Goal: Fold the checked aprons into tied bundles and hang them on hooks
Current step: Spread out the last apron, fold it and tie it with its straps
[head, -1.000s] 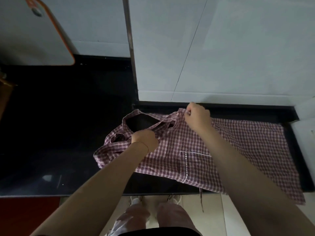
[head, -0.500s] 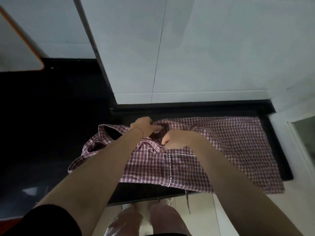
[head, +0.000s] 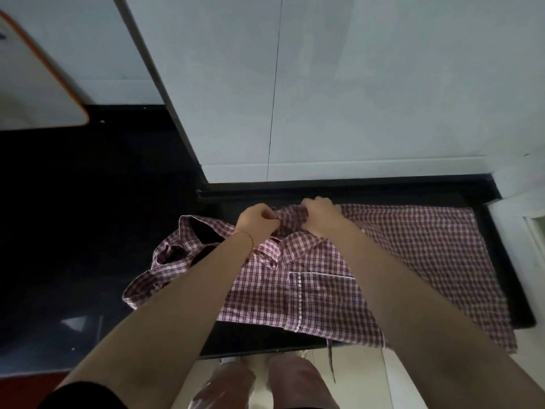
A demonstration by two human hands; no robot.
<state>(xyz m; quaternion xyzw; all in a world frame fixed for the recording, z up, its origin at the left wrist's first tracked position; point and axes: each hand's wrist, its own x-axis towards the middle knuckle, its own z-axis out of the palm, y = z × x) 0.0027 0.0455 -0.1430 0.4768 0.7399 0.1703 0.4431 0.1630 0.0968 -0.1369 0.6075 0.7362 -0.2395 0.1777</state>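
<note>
Both hands, left [head: 257, 222] and right [head: 320, 215], pinch the checked apron [head: 398, 261]; no legible writing.

The apron [head: 407, 261] was red-and-white checked, its pocket [head: 324, 293] white-edged; the counter [head: 88, 202] black; the wall [head: 354, 84] pale grey.

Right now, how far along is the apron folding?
Early. The checked apron lies mostly spread on the black counter, pocket up, one tie hanging off the front edge. In hand: the left hand and right hand both grip bunched cloth at its far edge. Left: folding it, tying the bundle, hanging it; no hook is in view.
</note>
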